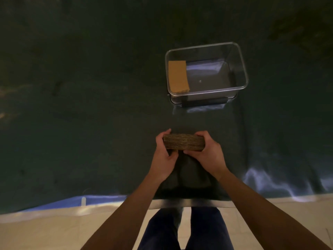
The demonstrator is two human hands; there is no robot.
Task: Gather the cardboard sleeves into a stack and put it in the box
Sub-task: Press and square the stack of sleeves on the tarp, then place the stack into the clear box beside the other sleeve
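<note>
You stand at a counter (90, 87) covered in a dark green, slightly glossy sheet that fills most of the frame; the light is dim, with pale bluish glare along the lower right. Below the counter's near edge, at the bottom of the frame, a light tiled floor (45, 231) shows, and your legs in dark trousers (185, 230).

In the upper right of the middle stands a clear plastic box (241, 69), rectangular with rounded corners and a dark handle bar along its near side. One flat tan cardboard sleeve (178, 76) leans inside against its left wall; the rest of the box floor is bare.

At the centre, slightly below the middle, you hold the stack of cardboard sleeves (184, 144) edge-on to the camera, so its thin brown layers show as fine ridged lines. Your left hand (164, 157) clamps the stack's left end, fingers wrapped behind and thumb at the front. Your right hand (207, 154) grips the right end the same way. Both bare forearms reach up from the bottom corners and converge on the stack, which is well apart from the box.
</note>
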